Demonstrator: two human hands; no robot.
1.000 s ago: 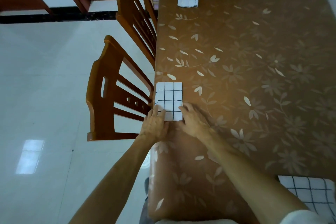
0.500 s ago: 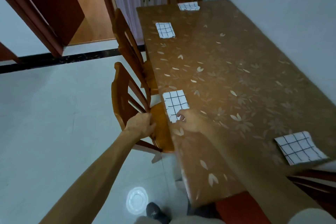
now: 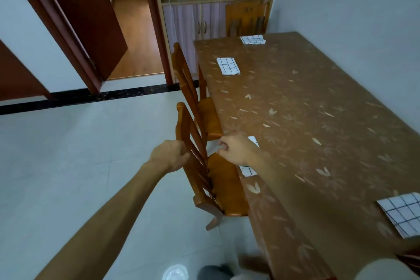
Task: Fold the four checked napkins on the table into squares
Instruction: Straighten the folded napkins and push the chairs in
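Lying on one table [image 3: 318, 120]: four checked napkins [image 3: 252, 39] [image 3: 228, 66] [image 3: 247, 170] [image 3: 403, 213]; left hand [image 3: 171, 154] grips chair [image 3: 227, 186].

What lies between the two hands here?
The near chair back, gripped by the left hand; the right hand is over a napkin. Head view.

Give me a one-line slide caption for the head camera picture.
Left hand grips the back of a wooden chair; right hand is over a checked napkin at the edge of the flowered table.
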